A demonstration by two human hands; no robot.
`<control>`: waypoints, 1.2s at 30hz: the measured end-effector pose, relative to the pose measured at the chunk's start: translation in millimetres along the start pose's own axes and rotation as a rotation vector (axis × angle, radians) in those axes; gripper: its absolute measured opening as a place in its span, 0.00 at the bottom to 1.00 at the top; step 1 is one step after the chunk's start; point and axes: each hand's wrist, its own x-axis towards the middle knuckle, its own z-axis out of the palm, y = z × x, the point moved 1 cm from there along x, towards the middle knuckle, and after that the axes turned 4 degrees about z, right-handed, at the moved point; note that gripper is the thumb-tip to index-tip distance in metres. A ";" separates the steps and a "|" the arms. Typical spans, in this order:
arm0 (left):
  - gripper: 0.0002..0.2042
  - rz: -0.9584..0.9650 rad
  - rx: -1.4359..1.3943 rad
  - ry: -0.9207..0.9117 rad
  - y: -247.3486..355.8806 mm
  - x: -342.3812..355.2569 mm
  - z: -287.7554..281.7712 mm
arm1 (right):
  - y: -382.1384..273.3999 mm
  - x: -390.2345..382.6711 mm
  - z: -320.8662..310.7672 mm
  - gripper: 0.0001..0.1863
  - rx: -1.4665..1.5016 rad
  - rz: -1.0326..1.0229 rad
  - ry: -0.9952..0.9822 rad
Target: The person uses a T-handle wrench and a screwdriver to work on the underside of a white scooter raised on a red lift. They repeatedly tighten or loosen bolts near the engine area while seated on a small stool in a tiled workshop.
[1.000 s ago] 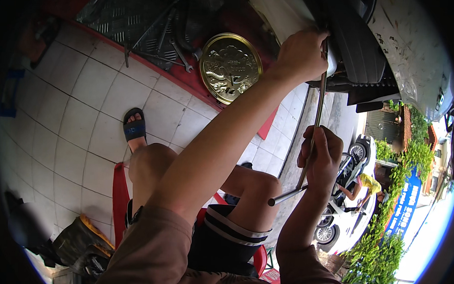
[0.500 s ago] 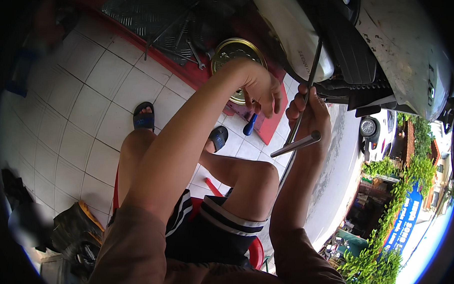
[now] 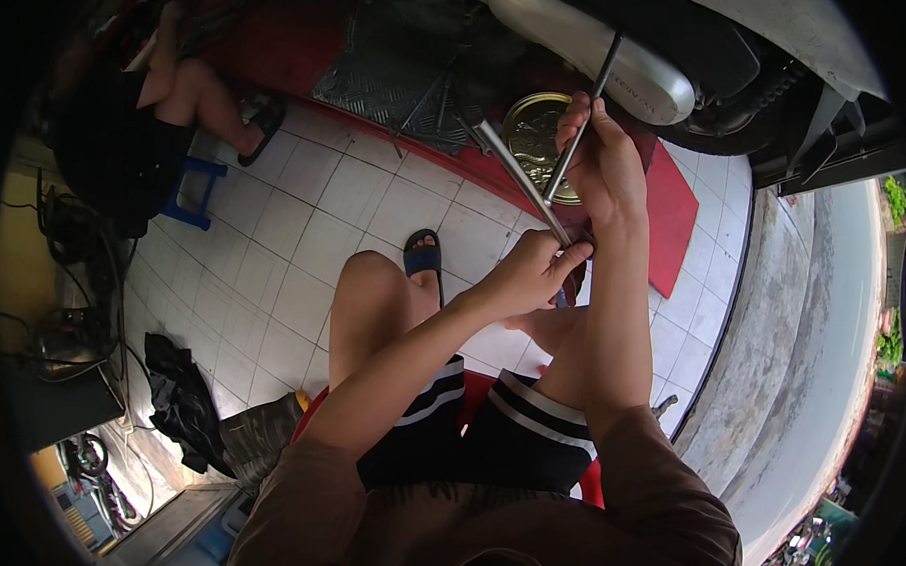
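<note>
A metal T-handle wrench (image 3: 520,173) is held between my two hands, its shaft slanting up and away and its crossbar running down to the left hand. My left hand (image 3: 533,271) is closed on the near end of the crossbar. Around the shaft, just above the crossbar, the fingers of my right hand (image 3: 607,164) are wrapped. The shaft's far tip appears over the silver side cover (image 3: 591,53) of a motorcycle; whether they touch I cannot tell. Behind the wrench lies a round gold-coloured tray (image 3: 538,121), partly hidden by my right hand.
A red platform (image 3: 679,226) with a dark treadplate (image 3: 375,86) lies ahead, loose tools on it. Another person (image 3: 170,103) sits at the far left near a blue stool (image 3: 192,192). Dark cloth (image 3: 185,393) lies on the white tiles (image 3: 265,246). A grey road runs along the right.
My left hand, empty before, now grips the wrench's crossbar. My view has turned rightward and down, bringing the other person into clearer sight. The right hand still holds the shaft.
</note>
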 end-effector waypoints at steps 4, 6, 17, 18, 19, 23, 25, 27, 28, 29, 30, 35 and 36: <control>0.17 -0.078 0.253 0.124 14.2 -4.2 -3.9 | 2.9 -20.5 14.9 0.12 -0.269 0.005 0.131; 0.17 -0.113 0.426 0.184 19.9 -8.8 -13.8 | 5.6 -29.3 -1.7 0.12 -0.569 0.070 0.046; 0.29 0.172 0.873 0.822 98.7 -34.5 -15.6 | 13.7 -39.4 -31.1 0.11 -0.571 0.098 -0.395; 0.34 0.271 0.831 0.787 96.5 -36.6 2.1 | 11.3 -39.3 -31.6 0.12 -0.539 0.096 -0.431; 0.39 0.369 0.788 0.750 93.7 -38.9 15.4 | 9.0 -39.2 -33.0 0.12 -0.508 0.094 -0.466; 0.46 0.431 0.509 0.554 75.6 -45.9 33.7 | 8.7 -36.3 -35.3 0.13 -0.530 0.108 -0.481; 0.43 0.393 0.360 0.630 76.9 -40.6 29.2 | 15.5 -30.5 -40.2 0.11 -0.560 0.115 -0.463; 0.37 0.355 0.121 0.735 85.5 -33.4 18.7 | 19.4 -28.9 -38.4 0.10 -0.545 0.128 -0.445; 0.36 0.382 0.079 0.722 87.8 -34.2 15.7 | 20.8 -28.5 -37.9 0.10 -0.537 0.135 -0.438; 0.36 0.412 0.031 0.709 88.3 -33.5 13.4 | 19.4 -29.2 -38.1 0.10 -0.535 0.136 -0.440; 0.35 0.442 -0.016 0.696 90.0 -32.4 13.0 | 19.4 -29.7 -38.2 0.10 -0.528 0.127 -0.442; 0.30 0.158 0.560 0.269 61.0 -38.6 40.5 | 18.1 -27.2 -39.1 0.11 -0.541 0.097 -0.438; 0.30 -0.011 0.630 0.242 42.3 -35.3 34.5 | 16.9 -27.3 -38.6 0.11 -0.555 0.100 -0.426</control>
